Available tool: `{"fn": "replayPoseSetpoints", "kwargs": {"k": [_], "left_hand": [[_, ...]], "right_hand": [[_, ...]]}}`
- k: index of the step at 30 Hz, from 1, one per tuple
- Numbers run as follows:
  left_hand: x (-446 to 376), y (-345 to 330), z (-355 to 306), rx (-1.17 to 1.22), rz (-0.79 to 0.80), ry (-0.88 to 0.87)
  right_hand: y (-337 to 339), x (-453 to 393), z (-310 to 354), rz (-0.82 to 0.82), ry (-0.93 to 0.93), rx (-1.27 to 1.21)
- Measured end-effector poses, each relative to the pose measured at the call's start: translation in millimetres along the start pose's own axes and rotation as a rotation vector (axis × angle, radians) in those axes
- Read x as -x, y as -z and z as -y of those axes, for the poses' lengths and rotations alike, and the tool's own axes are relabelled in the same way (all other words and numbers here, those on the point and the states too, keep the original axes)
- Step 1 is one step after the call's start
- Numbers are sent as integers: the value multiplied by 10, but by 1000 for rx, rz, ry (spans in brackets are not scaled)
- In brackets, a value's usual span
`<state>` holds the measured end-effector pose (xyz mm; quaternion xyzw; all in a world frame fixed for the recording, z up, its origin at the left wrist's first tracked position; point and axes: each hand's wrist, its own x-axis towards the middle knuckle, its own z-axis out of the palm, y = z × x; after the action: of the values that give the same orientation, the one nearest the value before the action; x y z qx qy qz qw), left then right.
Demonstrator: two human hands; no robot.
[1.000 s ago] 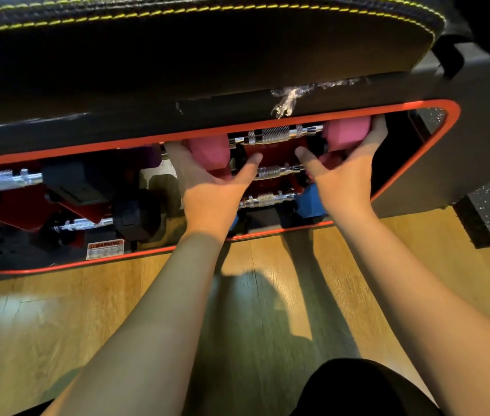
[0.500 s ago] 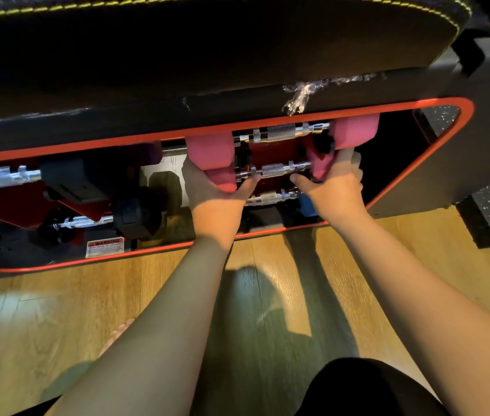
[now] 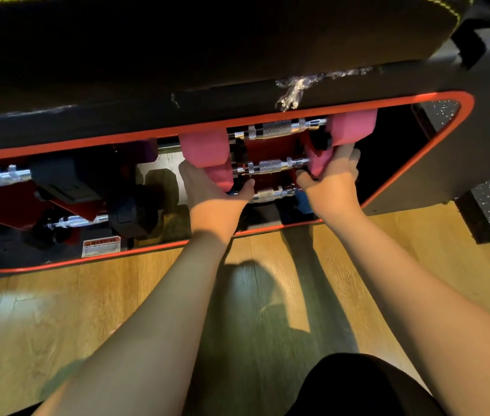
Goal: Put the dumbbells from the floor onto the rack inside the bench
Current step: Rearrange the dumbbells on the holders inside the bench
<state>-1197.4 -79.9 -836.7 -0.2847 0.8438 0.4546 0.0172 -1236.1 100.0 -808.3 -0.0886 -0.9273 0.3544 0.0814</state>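
A pink dumbbell [image 3: 270, 167] is being steadied on the middle tier of the red rack [image 3: 267, 148] inside the bench [image 3: 237, 55], its knurled chrome handle lying level between two pink heads. The left head is being cupped from below by the left hand [image 3: 212, 199], thumb reaching toward the handle; the right head is being gripped by the right hand [image 3: 332, 183], fingers curled over its lower edge. Both ends are being supported, seemingly so that the weight is being kept level while it is being seated in its cradle. Just above it, a second pink dumbbell [image 3: 351, 127] is sitting on the top tier; just below it, a chrome handle with blue ends [image 3: 270, 194] is occupying the bottom tier. Left of the pink dumbbell, black dumbbells [image 3: 72, 181] are resting on another red rack section, near a warning label [image 3: 101, 246]. Below the red-trimmed opening [image 3: 387, 190], wooden flooring [image 3: 57, 310] is showing.
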Motion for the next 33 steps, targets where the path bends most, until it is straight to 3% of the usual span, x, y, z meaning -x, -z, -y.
{"fn": "replayPoseSetpoints", "kwargs": {"k": [3,5,9,12,17,22,28,33], "left_hand": [[17,-43,-1,-80,-242,-139],[70,-7,-56,-126,-321,-209],[-42,-23,5,-29,-170,-135],[-81,-86,25,-1,-238,-106],[5,-44,-9,-110,-370,-268],[-96,-18,-22,-65,-292,-255],[77,-59,-53,-204,-395,-308],[-95,-41,3,-43,-165,-102]], "right_hand": [[21,-46,-45,19,35,-9],[20,-61,-59,24,45,-12],[-27,-6,-3,-37,0,7],[-27,6,4,-41,-10,14],[-15,-70,-38,-5,8,26],[-18,9,-4,-22,-27,25],[23,-92,-23,28,-10,2],[-13,14,27,-29,-63,-8]]}}
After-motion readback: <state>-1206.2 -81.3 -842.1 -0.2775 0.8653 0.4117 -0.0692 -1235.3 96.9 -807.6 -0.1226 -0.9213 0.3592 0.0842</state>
